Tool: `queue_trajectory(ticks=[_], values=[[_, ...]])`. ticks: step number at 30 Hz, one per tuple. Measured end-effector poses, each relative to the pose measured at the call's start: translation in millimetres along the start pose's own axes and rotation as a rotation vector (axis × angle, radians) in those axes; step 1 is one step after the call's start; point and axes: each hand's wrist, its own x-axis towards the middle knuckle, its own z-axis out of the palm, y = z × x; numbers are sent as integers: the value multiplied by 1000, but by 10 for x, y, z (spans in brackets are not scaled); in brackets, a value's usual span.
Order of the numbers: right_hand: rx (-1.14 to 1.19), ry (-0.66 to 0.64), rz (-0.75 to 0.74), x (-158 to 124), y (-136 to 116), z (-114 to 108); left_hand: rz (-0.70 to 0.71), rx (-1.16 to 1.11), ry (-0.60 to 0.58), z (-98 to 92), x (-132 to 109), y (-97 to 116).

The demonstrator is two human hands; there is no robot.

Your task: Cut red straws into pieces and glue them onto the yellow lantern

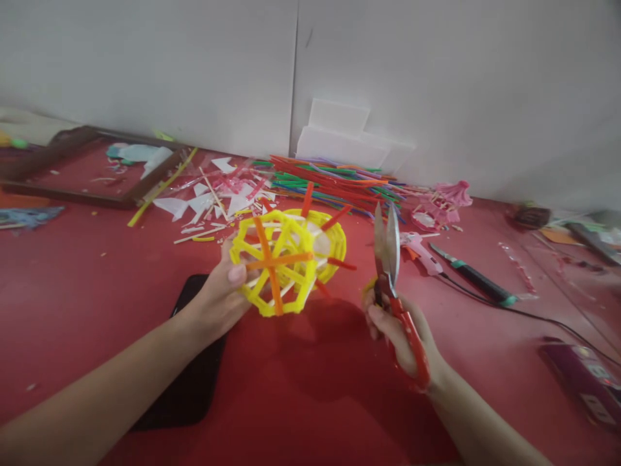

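My left hand is closed on the left side of a yellow pipe-cleaner model, lifted above the red table. Two crossed orange strips lie over the model's near face, and several red strips stick out around its back. My right hand grips red-handled scissors, their blades pointing up and slightly parted. A small yellow bit shows by the right fingers; whether they hold it I cannot tell. The scissors are apart from the model.
On the red table, a black phone-like slab lies under my left forearm. Behind are paper scraps and coloured pipe cleaners. At right are a pink glue gun, a green-black cutting tool and a cord.
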Motion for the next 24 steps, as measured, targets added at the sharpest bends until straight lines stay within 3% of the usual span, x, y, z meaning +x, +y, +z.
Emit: queue_trajectory(ticks=[4, 12, 19, 24], values=[[-55, -71, 53, -10, -32, -75, 36, 14, 71, -74, 13, -27], [-256, -106, 174, -24, -187, -69, -25, 93, -27, -142, -2, -61], [-267, -78, 153, -30, -185, -86, -51, 106, 91, -41, 17, -52], [-298, -73, 157, -31, -191, -97, -28, 87, 96, -73, 18, -57]])
